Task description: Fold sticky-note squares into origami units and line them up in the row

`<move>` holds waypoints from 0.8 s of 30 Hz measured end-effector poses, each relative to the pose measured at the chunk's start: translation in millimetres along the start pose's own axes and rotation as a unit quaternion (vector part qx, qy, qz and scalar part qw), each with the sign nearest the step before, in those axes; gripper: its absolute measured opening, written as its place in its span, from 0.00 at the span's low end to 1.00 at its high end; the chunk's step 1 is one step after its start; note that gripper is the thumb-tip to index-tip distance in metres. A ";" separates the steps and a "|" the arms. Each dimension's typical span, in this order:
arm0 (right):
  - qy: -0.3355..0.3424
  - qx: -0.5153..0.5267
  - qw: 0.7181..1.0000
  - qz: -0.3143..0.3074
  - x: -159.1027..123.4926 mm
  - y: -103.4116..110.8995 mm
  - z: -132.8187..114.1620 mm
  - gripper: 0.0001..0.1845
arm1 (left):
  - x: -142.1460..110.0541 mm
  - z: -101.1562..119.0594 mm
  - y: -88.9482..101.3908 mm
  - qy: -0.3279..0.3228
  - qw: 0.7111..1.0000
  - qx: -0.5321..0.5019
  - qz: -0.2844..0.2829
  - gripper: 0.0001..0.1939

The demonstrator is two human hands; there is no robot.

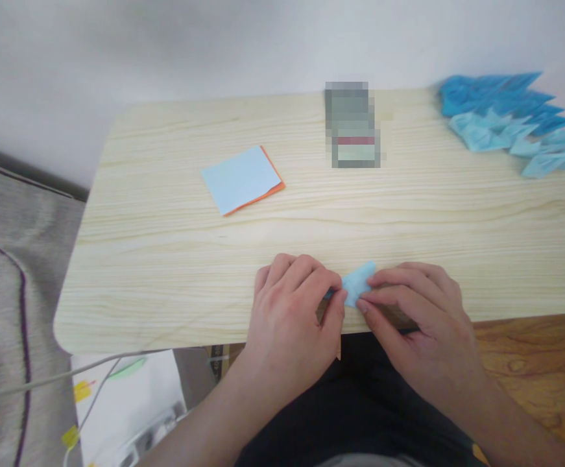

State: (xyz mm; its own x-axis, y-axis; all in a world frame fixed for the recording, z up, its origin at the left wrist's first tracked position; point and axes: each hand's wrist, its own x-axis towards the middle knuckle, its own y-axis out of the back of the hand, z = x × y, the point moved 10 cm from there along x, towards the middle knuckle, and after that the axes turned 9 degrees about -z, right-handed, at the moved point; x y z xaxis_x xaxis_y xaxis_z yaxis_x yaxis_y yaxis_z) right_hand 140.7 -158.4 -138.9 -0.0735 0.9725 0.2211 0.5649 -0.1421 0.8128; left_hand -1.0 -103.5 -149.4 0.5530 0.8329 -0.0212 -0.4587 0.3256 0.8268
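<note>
A small light blue folded paper piece [357, 283] lies on the pale wooden table [165, 259] near its front edge. My left hand [294, 311] is curled beside it on the left, thumb and fingertips pinching its left edge. My right hand [411, 314] presses on its right side, fingers bent and closed on the paper. Most of the piece is hidden under my fingers; only its upper corner shows.
A stack of square sheets [242, 179], light blue on top and orange beneath, lies at mid-left. A pile of folded blue paper pieces [510, 120] fills the back right corner. A blurred small box [354, 126] stands at the back. Cables [43, 383] hang below the table's left.
</note>
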 end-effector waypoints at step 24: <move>0.012 -0.059 0.998 -0.026 -6.2 -9.8 -3.2 0.19 | -6.4 0.1 4.4 -0.064 0.998 -0.007 -0.006 0.09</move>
State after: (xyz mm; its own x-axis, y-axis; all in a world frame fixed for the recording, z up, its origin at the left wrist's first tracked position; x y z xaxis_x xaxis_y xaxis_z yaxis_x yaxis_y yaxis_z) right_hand 133.0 -163.6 -146.5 -0.1207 0.9745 0.1892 0.4599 -0.1141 0.8806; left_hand -6.5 -107.5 -145.5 0.6427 0.7650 0.0426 -0.4616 0.3422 0.8184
